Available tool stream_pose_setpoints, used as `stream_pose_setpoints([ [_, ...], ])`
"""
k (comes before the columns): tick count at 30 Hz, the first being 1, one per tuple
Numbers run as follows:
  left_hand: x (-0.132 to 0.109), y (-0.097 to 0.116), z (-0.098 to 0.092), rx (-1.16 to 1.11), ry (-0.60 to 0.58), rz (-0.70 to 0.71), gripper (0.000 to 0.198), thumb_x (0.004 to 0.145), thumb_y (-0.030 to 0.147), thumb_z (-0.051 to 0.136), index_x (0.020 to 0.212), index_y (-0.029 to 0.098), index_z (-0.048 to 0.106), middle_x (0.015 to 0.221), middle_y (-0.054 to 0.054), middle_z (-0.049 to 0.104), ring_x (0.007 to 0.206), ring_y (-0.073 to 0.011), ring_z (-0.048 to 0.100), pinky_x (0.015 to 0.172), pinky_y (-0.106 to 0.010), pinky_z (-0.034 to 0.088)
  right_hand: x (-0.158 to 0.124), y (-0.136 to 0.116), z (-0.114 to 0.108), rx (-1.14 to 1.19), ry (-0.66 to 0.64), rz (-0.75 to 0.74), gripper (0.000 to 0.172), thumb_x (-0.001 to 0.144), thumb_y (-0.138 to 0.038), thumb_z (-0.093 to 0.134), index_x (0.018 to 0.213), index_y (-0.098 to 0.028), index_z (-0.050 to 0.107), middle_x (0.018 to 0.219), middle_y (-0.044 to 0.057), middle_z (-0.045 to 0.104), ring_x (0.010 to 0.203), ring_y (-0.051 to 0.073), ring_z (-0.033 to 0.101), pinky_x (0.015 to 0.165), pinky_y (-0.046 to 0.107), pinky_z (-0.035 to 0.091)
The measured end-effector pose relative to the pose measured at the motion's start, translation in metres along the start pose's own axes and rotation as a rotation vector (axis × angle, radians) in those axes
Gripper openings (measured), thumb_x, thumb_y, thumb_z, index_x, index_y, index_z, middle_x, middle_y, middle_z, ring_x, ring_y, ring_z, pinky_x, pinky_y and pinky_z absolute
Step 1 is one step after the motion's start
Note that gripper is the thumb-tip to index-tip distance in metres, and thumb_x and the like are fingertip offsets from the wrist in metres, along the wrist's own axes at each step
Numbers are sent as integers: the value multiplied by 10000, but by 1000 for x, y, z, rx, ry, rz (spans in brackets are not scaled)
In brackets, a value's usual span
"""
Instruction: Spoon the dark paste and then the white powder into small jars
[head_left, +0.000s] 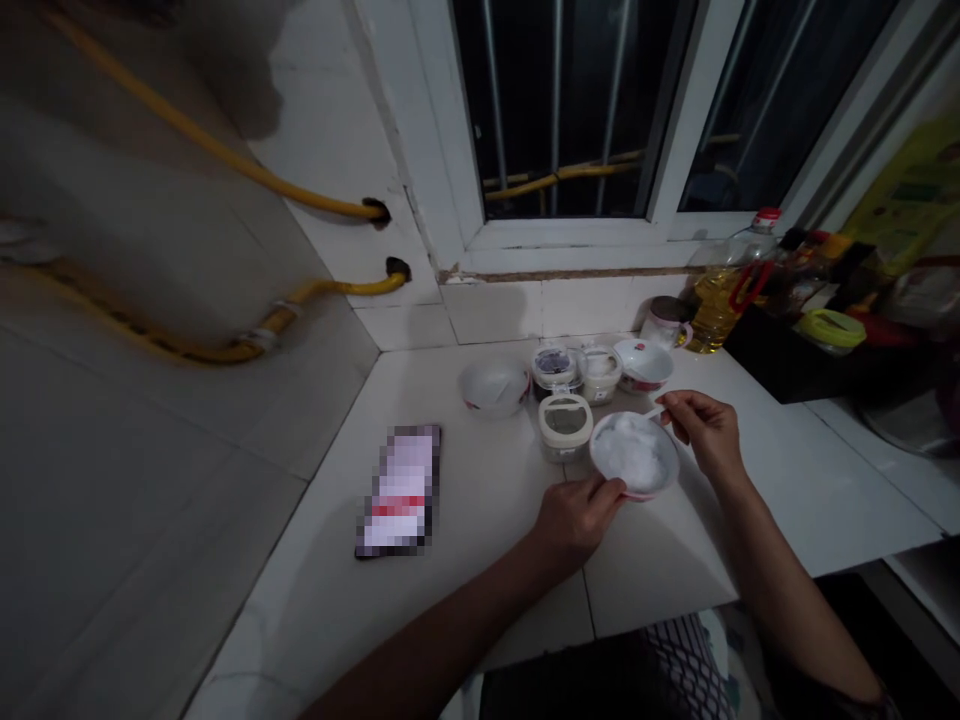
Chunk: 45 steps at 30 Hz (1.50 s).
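A bowl (673, 470) with white, powdery-looking stuff in it stands on the tiled counter. My left hand (577, 515) grips its near left rim between thumb and fingers. In my right hand (703, 428) is the handle of a white spoon (654, 411), pinched at the bowl's right side. The spoon's far end goes down into the white contents, where its tip is hidden. Just left of the bowl sits a small lidded jar (565, 428), with two more lidded jars, one dark-filled (555, 368) and one pale (600, 373), behind it.
A white bowl (493, 388) and a flower-patterned bowl (643, 366) stand farther back. A phone (400, 490), its screen blurred, lies on the left. Along the wall are a glass mug (664, 322), an oil bottle (720, 300) and a dark rack (795, 360) of condiments.
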<state>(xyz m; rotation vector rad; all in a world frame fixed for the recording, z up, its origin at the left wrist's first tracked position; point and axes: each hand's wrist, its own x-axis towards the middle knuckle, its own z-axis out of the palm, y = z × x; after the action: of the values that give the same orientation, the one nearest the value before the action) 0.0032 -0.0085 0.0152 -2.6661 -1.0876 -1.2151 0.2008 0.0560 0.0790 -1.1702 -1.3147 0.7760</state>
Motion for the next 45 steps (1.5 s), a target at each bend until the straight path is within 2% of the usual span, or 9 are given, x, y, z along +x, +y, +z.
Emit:
stream_pose_setpoints([
  [2,0,0,-1,-3,-14,-6,281,1005,285,363,927,172,608,714,-18,645,595,-127,638,552,-207,477,-1,-1,1,-28,13,-26,325,686,-486,716,679,-162,701,498,-9,583,382,60,328,361,213,247],
  [4,0,0,-1,0,-35,-11,278,1005,294,370,924,174,607,713,-18,646,602,-127,641,555,-205,473,-2,-1,2,-48,-30,-20,327,683,-485,715,655,-160,693,488,-13,568,387,62,334,365,213,245],
  [8,0,0,-3,8,-39,-8,280,1002,293,376,903,176,611,706,-19,638,588,-125,630,545,-209,471,-2,1,3,-15,-114,58,373,680,-526,698,659,-154,682,473,-19,550,362,62,329,346,215,218],
  [17,0,0,-1,11,-1,1,286,1004,287,365,904,178,610,696,-16,643,572,-120,627,535,-198,466,4,3,-1,128,-48,131,350,662,-514,728,682,-168,675,500,-2,614,327,57,325,317,217,222],
  [22,2,1,-3,9,26,17,317,1011,299,339,893,175,605,679,-15,643,556,-126,627,520,-205,458,2,1,-1,32,24,51,347,699,-506,702,705,-160,688,509,-2,617,351,60,343,335,212,257],
  [25,1,1,-3,7,21,12,302,1009,300,352,910,176,609,694,-17,650,568,-124,632,531,-203,466,0,2,0,-46,-4,14,344,710,-495,695,676,-153,679,493,-14,585,369,58,346,353,205,268],
  [28,1,1,-3,8,8,11,294,1007,289,361,908,170,611,705,-24,654,580,-125,635,541,-201,471,0,1,2,-37,-69,59,371,688,-521,695,659,-152,666,468,-19,563,354,61,344,341,210,254],
  [35,2,1,-4,16,42,43,312,1010,264,339,906,173,618,681,-18,640,548,-112,615,517,-188,448,4,0,-3,128,30,148,341,641,-486,731,653,-153,660,445,-29,555,325,59,365,331,206,255],
  [45,0,-1,-2,5,57,50,268,998,238,368,927,164,616,674,-14,632,558,-108,612,541,-184,460,7,1,-5,275,-21,343,344,535,-448,806,615,-153,649,465,1,626,300,64,420,325,198,299],
])
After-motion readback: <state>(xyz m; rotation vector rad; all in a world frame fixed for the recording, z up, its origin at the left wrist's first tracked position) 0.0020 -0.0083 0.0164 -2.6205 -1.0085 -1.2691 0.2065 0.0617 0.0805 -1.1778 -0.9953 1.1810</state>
